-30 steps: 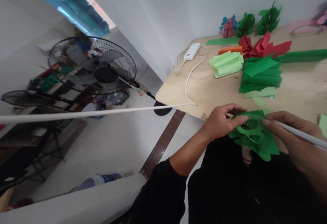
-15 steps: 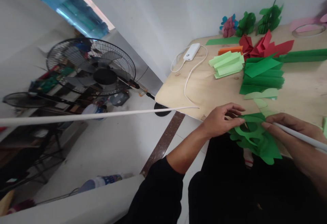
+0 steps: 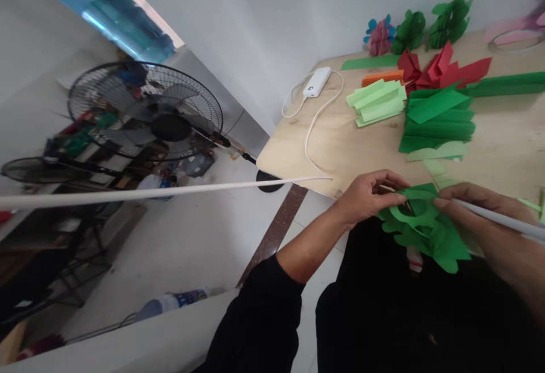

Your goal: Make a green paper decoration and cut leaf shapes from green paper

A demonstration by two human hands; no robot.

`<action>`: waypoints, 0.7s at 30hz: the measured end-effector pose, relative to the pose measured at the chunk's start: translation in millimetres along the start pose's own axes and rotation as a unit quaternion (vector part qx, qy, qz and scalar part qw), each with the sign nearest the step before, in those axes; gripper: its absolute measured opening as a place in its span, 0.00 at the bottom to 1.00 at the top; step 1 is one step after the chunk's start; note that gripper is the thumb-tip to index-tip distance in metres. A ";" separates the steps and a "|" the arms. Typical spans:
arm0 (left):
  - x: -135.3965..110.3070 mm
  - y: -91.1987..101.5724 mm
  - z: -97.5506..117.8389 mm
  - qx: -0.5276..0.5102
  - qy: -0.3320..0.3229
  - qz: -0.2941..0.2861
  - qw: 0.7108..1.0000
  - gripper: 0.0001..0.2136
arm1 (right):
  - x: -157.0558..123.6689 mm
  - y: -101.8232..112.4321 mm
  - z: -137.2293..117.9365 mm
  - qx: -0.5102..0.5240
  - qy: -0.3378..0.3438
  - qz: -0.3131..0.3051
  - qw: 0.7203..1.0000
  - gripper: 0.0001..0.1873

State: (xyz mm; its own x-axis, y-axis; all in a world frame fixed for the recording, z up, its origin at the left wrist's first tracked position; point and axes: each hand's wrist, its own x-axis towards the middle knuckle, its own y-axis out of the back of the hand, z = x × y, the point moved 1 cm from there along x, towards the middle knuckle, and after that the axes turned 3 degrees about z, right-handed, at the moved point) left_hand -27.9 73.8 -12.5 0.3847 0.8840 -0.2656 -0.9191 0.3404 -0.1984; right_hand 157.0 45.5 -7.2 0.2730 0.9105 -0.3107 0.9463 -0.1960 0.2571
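A green paper cut-out (image 3: 438,234) with scalloped edges and holes is held at the table's front edge, over my lap. My left hand (image 3: 368,200) grips its upper left side, thumb on top and fingers curled behind. At the upper right edge, my right hand (image 3: 472,211) pinches the same paper between thumb and fingers. A pale, pen-like rod (image 3: 502,221) runs back from between the right thumb and index finger; its front end is hidden. Just beyond the hands lie light green paper pieces (image 3: 438,151), one with a wavy edge.
Stacks of folded dark green paper (image 3: 440,123), light green paper (image 3: 378,103) and red paper (image 3: 447,72) lie on the wooden table (image 3: 340,146). Paper flowers (image 3: 411,31) stand by the wall. A white power bank (image 3: 318,82) trails a cable (image 3: 170,190) leftward past a fan (image 3: 170,126).
The view has shifted slightly. Both hands stay on the green paper cut-out in nearly the same grip, and the cut-out has tilted a little.
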 end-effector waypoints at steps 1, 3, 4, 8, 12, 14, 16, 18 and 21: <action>0.4 0.4 0.8 0.000 0.002 -0.001 1.000 0.12 | 1.1 -0.4 0.4 0.021 -0.015 -0.005 1.000 0.23; 0.8 1.1 2.8 -0.001 0.006 -0.005 1.000 0.12 | 1.7 -1.4 -0.2 0.054 -0.029 -0.016 0.998 0.23; 0.9 1.2 4.0 -0.001 0.008 -0.008 1.000 0.12 | 1.5 -1.9 -1.0 0.064 -0.033 -0.023 0.997 0.23; 0.8 0.0 7.4 0.009 0.011 -0.009 1.000 0.13 | 1.4 -2.6 -5.4 0.044 -0.022 -0.026 0.998 0.20; 1.6 -2.7 8.5 0.034 0.001 0.006 0.999 0.14 | 5.8 0.2 -4.7 -0.009 0.039 0.001 0.999 0.18; 2.5 -3.9 8.9 0.042 -0.004 0.011 0.999 0.14 | 8.2 2.1 -1.1 -0.026 0.038 -0.011 0.999 0.18; 3.5 -4.7 9.5 0.043 -0.003 0.011 0.999 0.14 | 10.0 3.5 3.2 -0.028 0.031 -0.034 0.999 0.19; 4.6 -5.2 9.9 0.039 0.001 0.012 0.999 0.14 | 11.1 3.9 7.0 -0.021 0.029 -0.053 0.998 0.20; 6.9 -5.1 9.2 0.021 0.012 0.006 1.000 0.14 | 11.9 2.7 10.8 -0.014 0.032 -0.050 0.998 0.21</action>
State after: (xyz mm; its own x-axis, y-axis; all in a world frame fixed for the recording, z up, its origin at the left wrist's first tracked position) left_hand -21.4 81.1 -4.6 0.3749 0.8802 -0.2911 -0.9263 0.3431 -0.1556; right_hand 164.7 51.9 -20.1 0.1648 0.9463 -0.2780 0.9628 -0.0932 0.2537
